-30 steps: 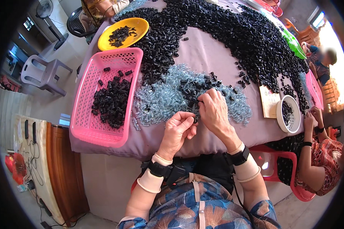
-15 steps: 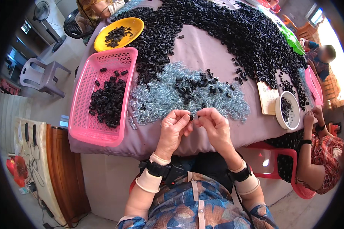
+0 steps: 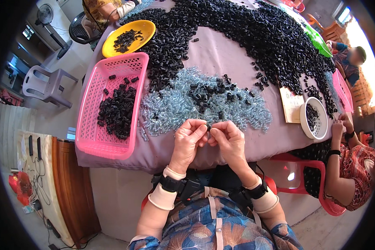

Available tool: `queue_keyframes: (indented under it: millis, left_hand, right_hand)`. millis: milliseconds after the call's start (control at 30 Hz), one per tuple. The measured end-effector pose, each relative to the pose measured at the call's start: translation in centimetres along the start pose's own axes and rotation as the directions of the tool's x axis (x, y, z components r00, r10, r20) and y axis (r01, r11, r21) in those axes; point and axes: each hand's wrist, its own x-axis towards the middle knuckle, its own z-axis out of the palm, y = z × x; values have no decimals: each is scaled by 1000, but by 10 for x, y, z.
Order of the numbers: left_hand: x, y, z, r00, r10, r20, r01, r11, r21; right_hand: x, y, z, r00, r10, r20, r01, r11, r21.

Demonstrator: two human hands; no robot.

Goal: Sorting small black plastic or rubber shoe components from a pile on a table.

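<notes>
Over the table's near edge, my left hand (image 3: pixel 188 141) pinches a small black plastic part (image 3: pixel 208 126) between thumb and fingers. My right hand (image 3: pixel 228 141) is closed too, its thumb and fingertips pressed together right beside that part; anything in them is too small to make out. Just beyond both hands spreads a heap of clear bluish coil springs (image 3: pixel 166 109), with several loose black parts (image 3: pixel 202 98) lying on top. To the left, a pink plastic basket (image 3: pixel 84 121) holds a pile of similar black parts (image 3: pixel 120 110).
A big mass of black parts (image 3: pixel 237 37) covers the table's far side. A yellow plate (image 3: pixel 145 28) with small black pieces stands far left. At right are a white bowl (image 3: pixel 322 130), a cardboard piece (image 3: pixel 291 106) and a seated co-worker's hands (image 3: pixel 341 125).
My right hand has moved slightly left, bringing its fingertips up against the black part. My left hand keeps its pinch in almost the same place.
</notes>
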Motion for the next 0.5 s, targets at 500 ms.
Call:
queue_keyframes:
  millis: [500]
  left_hand:
    - [0, 5, 2, 999, -47, 28, 45, 997, 57]
  right_hand:
    - [-2, 9, 1, 998, -58, 33, 56, 997, 57]
